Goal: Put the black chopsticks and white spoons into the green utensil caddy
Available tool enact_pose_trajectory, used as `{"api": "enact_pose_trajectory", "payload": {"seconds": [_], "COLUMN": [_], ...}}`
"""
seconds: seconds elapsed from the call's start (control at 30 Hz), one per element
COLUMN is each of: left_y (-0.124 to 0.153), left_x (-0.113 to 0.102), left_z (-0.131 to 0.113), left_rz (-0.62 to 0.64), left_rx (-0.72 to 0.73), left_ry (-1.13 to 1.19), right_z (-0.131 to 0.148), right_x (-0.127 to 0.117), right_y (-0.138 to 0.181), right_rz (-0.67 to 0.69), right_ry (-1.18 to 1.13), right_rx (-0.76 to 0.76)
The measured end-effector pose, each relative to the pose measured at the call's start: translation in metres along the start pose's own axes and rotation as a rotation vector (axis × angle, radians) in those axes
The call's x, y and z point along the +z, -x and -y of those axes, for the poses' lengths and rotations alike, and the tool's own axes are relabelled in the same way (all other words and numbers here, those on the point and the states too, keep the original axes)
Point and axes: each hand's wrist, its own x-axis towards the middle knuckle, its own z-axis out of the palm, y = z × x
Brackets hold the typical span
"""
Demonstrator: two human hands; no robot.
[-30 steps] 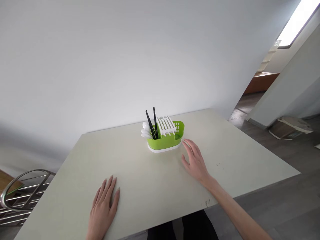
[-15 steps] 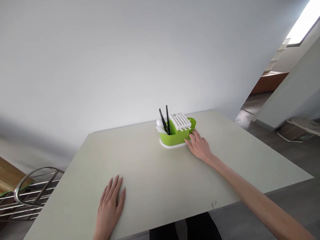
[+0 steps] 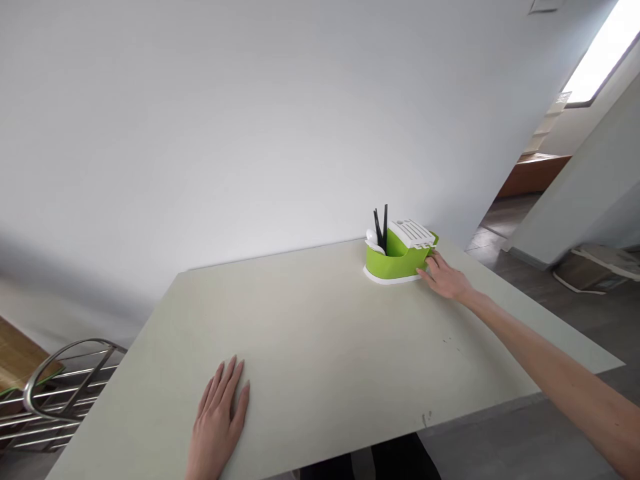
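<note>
A green utensil holder (image 3: 393, 265) with a white base stands upright at the back right of the table, near the wall. Black chopsticks (image 3: 385, 227) and white spoons (image 3: 371, 238) stick out of its left end, and a white slotted top (image 3: 413, 233) covers part of its right side. My right hand (image 3: 447, 279) grips the holder's front right side, thumb at the front and the other fingers curled against the end, partly hidden. Far from the holder, my left hand (image 3: 217, 413) lies flat on the table at the front left, fingers stretched out, holding nothing.
The pale table (image 3: 295, 327) meets a plain wall (image 3: 275, 133) at its back edge. A metal rack (image 3: 65, 393) stands at the left with a wooden board (image 3: 23, 357). On the floor at the right is a lidded bin-like container (image 3: 595, 267).
The utensil holder has slid to the right along the table, and my right hand has moved with it. My left hand stays where it was.
</note>
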Motion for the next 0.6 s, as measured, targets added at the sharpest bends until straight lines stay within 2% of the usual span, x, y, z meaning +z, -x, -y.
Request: {"api": "enact_pose_trajectory", "payload": {"seconds": [0.1,0.23,0.43,0.6], "left_y": [0.0,0.0,-0.002,-0.007], "left_x": [0.001,0.003,0.005,0.008], "left_z": [0.001,0.003,0.006,0.005], "left_rz": [-0.007,-0.018,-0.024,-0.021], "left_rx": [0.002,0.007,0.027,0.039], "left_ry": [0.005,0.012,0.017,0.026], "right_z": [-0.009,0.007,0.047,0.071], "right_x": [0.004,0.023,0.056,0.048], "right_y": [0.007,0.048,0.128,0.163], "right_rz": [-0.06,-0.157,-0.138,-0.079], "right_ry": [-0.013,-0.062,-0.115,-0.069], "right_rx": [-0.04,-0.017,0.06,0.07]}}
